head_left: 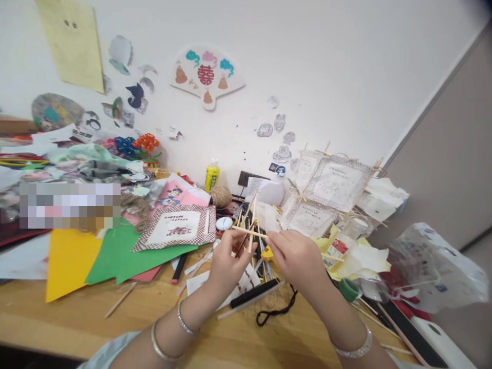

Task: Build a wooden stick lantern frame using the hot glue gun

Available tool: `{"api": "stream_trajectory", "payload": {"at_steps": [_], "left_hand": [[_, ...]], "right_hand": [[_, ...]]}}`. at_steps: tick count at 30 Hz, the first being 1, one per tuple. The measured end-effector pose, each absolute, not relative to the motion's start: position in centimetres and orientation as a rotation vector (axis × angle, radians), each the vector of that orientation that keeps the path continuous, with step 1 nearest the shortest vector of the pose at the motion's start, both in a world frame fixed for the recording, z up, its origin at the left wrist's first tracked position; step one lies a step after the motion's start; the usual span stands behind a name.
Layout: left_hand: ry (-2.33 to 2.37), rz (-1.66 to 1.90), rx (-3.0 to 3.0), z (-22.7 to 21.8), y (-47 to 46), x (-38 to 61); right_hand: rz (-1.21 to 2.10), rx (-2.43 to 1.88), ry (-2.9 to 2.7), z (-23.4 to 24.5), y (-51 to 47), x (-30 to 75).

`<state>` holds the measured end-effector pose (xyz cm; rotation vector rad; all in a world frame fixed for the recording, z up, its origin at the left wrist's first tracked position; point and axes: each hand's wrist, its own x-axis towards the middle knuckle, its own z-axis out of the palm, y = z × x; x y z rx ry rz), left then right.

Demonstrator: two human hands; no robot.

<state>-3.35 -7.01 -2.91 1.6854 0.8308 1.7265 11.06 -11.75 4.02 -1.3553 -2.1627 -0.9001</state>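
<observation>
Above the middle of the table, my left hand (226,261) pinches a thin upright wooden stick (251,243) between thumb and fingers. My right hand (298,256) grips another wooden stick (246,230) that lies crosswise over it and sticks out past both sides of that hand. The two sticks cross between my hands; whether they are tied together I cannot tell. Just behind the hands, several more sticks and pens lie in a heap. A black marker (253,293) and a looped black cord (279,310) lie on the table below them.
On the left are green paper (115,251), yellow paper (71,261) and a patterned drawing panel (180,228). Behind stand a twine ball (220,196) and a yellow bottle (211,175). At right are a stick-framed paper lantern (340,182), a clear jar (340,246) and a plastic bag (438,266).
</observation>
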Motion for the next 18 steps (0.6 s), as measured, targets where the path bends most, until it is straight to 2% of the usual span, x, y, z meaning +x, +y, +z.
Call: {"api": "stream_trajectory", "payload": {"at_steps": [5, 18], "left_hand": [[0.762, 1.737, 1.530, -3.37, -7.04, -3.30], [0.736, 1.786, 1.669, -3.57, -6.81, -3.84]], "right_hand": [[-0.924, -1.339, -2.168, 4.10, -11.72, 11.00], [-0.909, -1.304, -2.145, 3.96, -11.61, 10.96]]}}
